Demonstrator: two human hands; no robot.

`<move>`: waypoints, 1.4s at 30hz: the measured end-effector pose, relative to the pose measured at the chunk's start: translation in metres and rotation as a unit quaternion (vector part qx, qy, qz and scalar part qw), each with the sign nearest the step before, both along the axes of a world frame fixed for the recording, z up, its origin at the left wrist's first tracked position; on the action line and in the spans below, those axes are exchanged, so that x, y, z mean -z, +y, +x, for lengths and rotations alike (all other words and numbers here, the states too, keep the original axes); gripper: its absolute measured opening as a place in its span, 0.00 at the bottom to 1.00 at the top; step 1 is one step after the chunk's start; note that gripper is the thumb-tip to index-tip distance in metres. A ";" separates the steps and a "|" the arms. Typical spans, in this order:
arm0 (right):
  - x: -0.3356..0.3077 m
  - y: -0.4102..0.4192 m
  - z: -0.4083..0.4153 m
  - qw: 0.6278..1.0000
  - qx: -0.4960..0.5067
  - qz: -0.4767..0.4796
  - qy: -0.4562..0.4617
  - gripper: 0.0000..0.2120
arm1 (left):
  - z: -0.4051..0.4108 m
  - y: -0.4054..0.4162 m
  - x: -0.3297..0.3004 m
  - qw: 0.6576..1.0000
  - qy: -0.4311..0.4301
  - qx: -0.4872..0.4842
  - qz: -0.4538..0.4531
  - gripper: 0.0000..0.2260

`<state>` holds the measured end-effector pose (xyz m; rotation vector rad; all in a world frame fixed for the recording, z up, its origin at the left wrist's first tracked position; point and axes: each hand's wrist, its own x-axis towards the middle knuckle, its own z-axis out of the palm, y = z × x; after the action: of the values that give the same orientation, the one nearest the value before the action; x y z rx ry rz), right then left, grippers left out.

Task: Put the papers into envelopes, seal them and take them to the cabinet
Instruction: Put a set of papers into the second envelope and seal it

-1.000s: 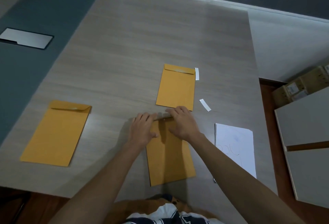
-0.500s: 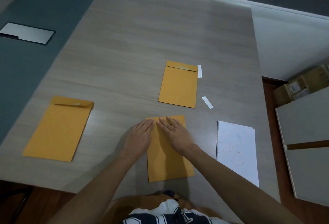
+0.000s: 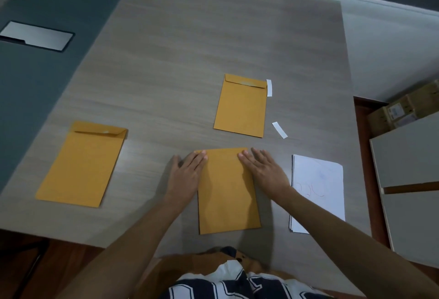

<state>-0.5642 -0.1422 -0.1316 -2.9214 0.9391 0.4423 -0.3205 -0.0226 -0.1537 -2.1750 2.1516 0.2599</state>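
Hands flat and open, left hand (image 3: 187, 175) and right hand (image 3: 264, 170) press the envelope (image 3: 228, 194) at lower centre of the counter (image 3: 190, 49), gripping nothing; uneven pressure could leave its flap unsealed.

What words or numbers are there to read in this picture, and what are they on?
None can be read.
White paper: faint red and blue scribbles, not clear letters.
Cardboard boxes: labels too small and blurred.
Shirt: big white shapes, cut off by the frame.
Envelopes, such as the left one: no writing visible.
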 end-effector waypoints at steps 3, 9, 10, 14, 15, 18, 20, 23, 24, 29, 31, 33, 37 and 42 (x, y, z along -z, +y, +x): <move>-0.005 -0.001 0.000 1.000 0.019 0.002 0.023 0.35 | 0.000 -0.005 0.007 1.000 0.003 -0.013 0.008 0.23; -0.004 0.002 0.002 0.999 0.023 -0.007 0.039 0.28 | -0.041 -0.028 -0.017 0.997 0.031 -0.059 -0.034 0.22; -0.006 0.002 0.002 0.998 0.025 -0.008 0.050 0.28 | -0.053 -0.030 -0.020 0.998 0.040 -0.044 -0.033 0.24; -0.005 0.002 0.002 0.998 0.032 -0.024 0.043 0.28 | -0.078 -0.027 -0.010 0.998 0.045 -0.031 0.035 0.32; -0.006 0.003 0.002 0.998 0.042 -0.024 0.045 0.28 | -0.075 -0.024 -0.005 0.997 0.042 -0.039 0.046 0.32; 0.001 0.004 0.002 0.998 0.053 -0.026 0.019 0.26 | -0.059 -0.018 -0.002 0.997 0.035 -0.059 0.044 0.29; 0.004 0.005 0.003 0.997 0.070 -0.013 0.021 0.30 | -0.043 -0.012 0.000 0.997 0.026 -0.067 0.039 0.28; 0.007 0.004 0.000 0.997 0.076 0.001 0.024 0.30 | -0.021 -0.003 0.001 0.996 0.007 -0.072 0.050 0.30; 0.009 0.004 -0.001 0.997 0.069 0.006 0.024 0.29 | -0.016 -0.002 0.003 0.996 0.002 -0.071 0.054 0.31; 0.004 0.005 0.004 0.995 0.085 0.028 0.039 0.36 | -0.013 -0.001 -0.005 0.995 0.013 -0.090 0.052 0.30; 0.000 0.004 0.007 0.995 0.086 0.033 0.025 0.31 | -0.014 -0.004 -0.007 0.994 0.029 -0.097 0.048 0.31; -0.009 0.005 0.014 0.995 0.091 0.006 -0.029 0.25 | -0.014 -0.010 -0.010 0.992 0.058 -0.108 0.014 0.29; -0.016 0.002 0.035 0.973 0.149 -0.044 -0.170 0.09 | -0.013 -0.028 -0.018 0.987 0.077 -0.132 -0.051 0.13; -0.020 -0.017 0.056 0.969 0.225 0.029 -0.099 0.18 | -0.016 -0.055 -0.030 0.981 0.128 -0.142 -0.044 0.15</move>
<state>-0.5083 -0.1590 -0.1118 -2.5241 1.4672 0.1450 -0.3369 -0.0773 -0.1235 -2.6308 1.9940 0.4969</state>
